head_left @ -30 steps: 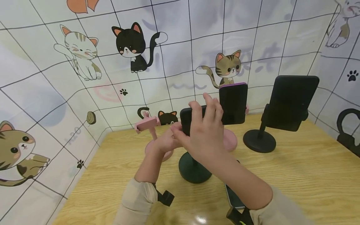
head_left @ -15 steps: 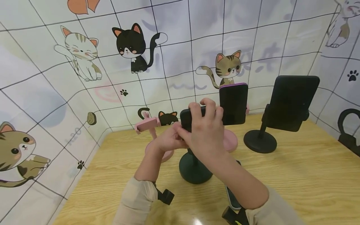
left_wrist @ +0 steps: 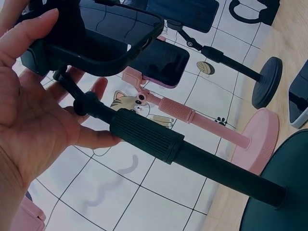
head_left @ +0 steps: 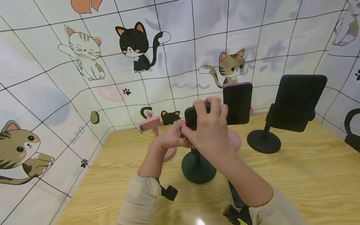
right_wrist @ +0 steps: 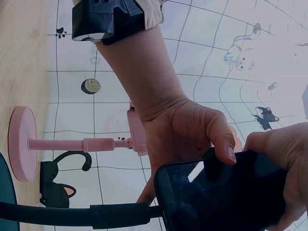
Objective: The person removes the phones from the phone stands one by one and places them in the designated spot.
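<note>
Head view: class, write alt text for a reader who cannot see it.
Two hands, the left hand and the right hand, grip a black phone on a dark stand on a wooden table. Behind stand a pink stand and two more mounted phones, before a cat-print backdrop.

Light wood-grain surface (head_left: 309,175) sat in a corner. White cloth backdrop with black grid lines and cartoon cats (head_left: 174,47) covered the walls behind and on both sides. Soft, even light.
</note>
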A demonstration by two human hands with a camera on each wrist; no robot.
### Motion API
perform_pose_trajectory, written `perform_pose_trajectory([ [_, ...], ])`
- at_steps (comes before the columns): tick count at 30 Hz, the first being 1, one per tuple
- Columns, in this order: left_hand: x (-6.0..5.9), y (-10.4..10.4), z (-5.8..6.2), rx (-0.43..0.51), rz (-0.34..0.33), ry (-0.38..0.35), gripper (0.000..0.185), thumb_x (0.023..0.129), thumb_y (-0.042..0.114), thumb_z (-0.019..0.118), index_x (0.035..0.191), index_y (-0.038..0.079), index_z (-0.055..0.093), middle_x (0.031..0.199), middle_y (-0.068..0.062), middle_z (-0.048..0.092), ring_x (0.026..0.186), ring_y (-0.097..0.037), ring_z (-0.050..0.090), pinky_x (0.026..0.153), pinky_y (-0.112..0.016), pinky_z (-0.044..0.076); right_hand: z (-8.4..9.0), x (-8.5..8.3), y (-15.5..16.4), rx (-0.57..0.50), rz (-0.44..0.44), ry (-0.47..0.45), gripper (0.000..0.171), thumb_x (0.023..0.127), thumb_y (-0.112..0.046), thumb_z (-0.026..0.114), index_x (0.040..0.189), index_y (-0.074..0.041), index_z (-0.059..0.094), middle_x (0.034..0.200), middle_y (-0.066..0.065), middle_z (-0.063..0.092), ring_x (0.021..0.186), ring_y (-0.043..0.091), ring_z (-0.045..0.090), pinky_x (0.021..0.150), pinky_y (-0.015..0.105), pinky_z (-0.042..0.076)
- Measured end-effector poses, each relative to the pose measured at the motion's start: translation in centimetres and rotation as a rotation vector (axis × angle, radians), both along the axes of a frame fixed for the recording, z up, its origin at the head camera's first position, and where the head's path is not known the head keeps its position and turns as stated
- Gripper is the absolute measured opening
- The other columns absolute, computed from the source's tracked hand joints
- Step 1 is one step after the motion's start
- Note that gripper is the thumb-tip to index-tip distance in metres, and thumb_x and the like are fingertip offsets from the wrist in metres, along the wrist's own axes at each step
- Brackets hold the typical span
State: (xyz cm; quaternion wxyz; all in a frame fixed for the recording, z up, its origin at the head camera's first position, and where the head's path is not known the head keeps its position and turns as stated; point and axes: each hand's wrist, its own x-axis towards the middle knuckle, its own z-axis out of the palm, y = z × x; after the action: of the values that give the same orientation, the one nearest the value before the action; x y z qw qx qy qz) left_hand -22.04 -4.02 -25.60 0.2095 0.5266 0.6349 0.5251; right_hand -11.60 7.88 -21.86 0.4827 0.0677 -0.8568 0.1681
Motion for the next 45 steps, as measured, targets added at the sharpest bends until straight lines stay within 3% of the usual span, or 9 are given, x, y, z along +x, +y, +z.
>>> perform_pose_trajectory([
  [5, 0.1, 0.1, 0.2, -0.008, 0.019, 0.001, 0.034, 0.067, -0.006, 0.067, 0.098, -0.011, 0.054, 0.083, 0.002, 0.061, 0.077, -0.016, 0.057, 0.073, -0.04, 0.05, 0.2, -0.1, 0.2, -0.011, 0.014, -0.028, 0.05, 0.066, -0.027, 0.077, 0.1, -0.003, 0.05, 0.103, 0.023, 0.042, 0.09, 0.039, 0.039, 0.064, 0.042, 0.041],
  [13, -0.5, -0.1, 0.6, 0.007, -0.05, 0.026, 0.038, 0.066, -0.003, 0.072, 0.097, -0.014, 0.053, 0.085, 0.005, 0.061, 0.082, -0.016, 0.056, 0.082, -0.039, 0.045, 0.4, -0.1, 0.1, -0.061, 0.053, -0.066, 0.049, 0.065, -0.026, 0.078, 0.099, -0.004, 0.051, 0.104, 0.021, 0.041, 0.091, 0.037, 0.038, 0.065, 0.042, 0.041],
  [27, -0.7, 0.0, 1.4, -0.027, -0.069, 0.052, 0.03, 0.064, -0.013, 0.067, 0.092, -0.015, 0.054, 0.08, 0.004, 0.061, 0.078, -0.016, 0.056, 0.077, -0.038, 0.046, 0.8, -0.3, 0.2, -0.087, 0.066, -0.066, 0.046, 0.065, -0.024, 0.078, 0.099, -0.005, 0.052, 0.106, 0.02, 0.041, 0.091, 0.036, 0.038, 0.063, 0.042, 0.043],
  [38, -0.9, 0.3, 1.3, -0.051, -0.055, 0.087, 0.03, 0.063, -0.008, 0.07, 0.09, -0.008, 0.057, 0.079, 0.004, 0.06, 0.075, -0.016, 0.055, 0.074, -0.035, 0.048, 0.5, -0.4, 0.5, -0.069, 0.067, -0.054, 0.047, 0.065, -0.024, 0.078, 0.099, -0.005, 0.052, 0.106, 0.02, 0.041, 0.091, 0.037, 0.037, 0.061, 0.041, 0.044],
  [45, -0.7, 0.2, 1.4, -0.076, -0.032, 0.002, 0.042, 0.059, -0.012, 0.071, 0.098, -0.011, 0.054, 0.08, 0.004, 0.06, 0.075, -0.015, 0.056, 0.073, -0.036, 0.048, 0.4, -0.6, 0.6, -0.056, 0.084, -0.063, 0.047, 0.065, -0.023, 0.077, 0.101, -0.005, 0.053, 0.106, 0.019, 0.041, 0.091, 0.037, 0.037, 0.059, 0.041, 0.044],
])
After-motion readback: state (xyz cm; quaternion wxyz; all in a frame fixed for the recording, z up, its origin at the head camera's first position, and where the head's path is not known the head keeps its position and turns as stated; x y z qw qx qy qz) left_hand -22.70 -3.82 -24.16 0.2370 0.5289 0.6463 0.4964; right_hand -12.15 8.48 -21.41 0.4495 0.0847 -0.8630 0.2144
